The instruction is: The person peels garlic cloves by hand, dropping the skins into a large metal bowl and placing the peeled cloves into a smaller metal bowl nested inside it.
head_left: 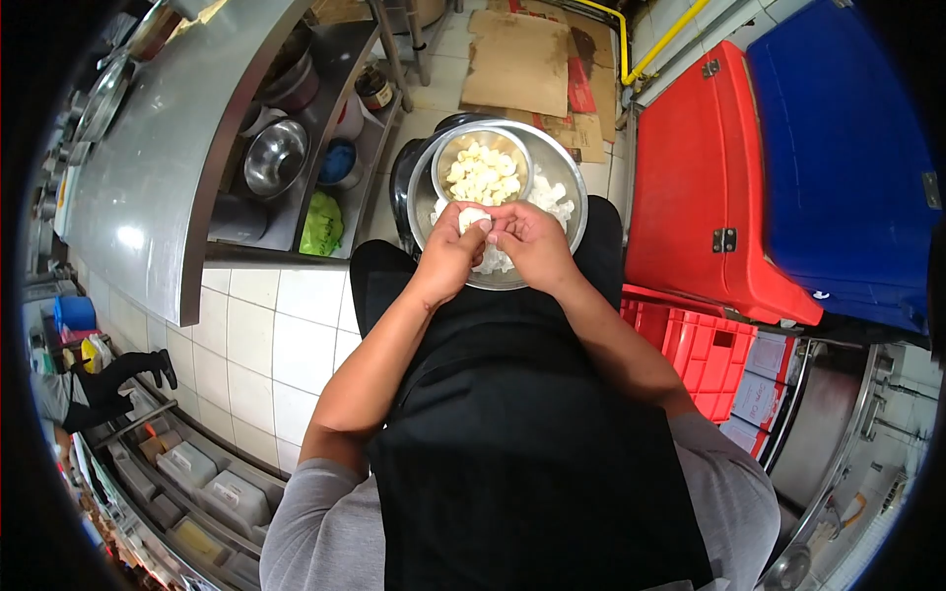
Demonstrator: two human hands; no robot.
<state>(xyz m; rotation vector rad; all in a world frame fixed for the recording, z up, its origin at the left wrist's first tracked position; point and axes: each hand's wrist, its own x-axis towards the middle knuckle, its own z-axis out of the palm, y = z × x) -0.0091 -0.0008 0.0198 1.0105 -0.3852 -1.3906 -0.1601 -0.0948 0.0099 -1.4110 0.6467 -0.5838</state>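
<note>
White pale garlic clove (475, 218) pinched between left hand (448, 251) and right hand (532, 244) fingertips, above large steel bowl (576, 197).

A small whitish chunk (475, 217) is held just above the large steel bowl (570, 167).

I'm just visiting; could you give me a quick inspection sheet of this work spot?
Surface: large steel bowl at the person's black apron.
Job's things: small bowl of pale pieces inside the large one; more pieces beside it.
Clutter: cardboard lying beyond the bowls.
Hands: left hand and right hand together pinch one pale piece.
Cables: nothing seen; a yellow pipe only.
Surroundings: steel counter, red box, blue box, another person's gloved hand.
</note>
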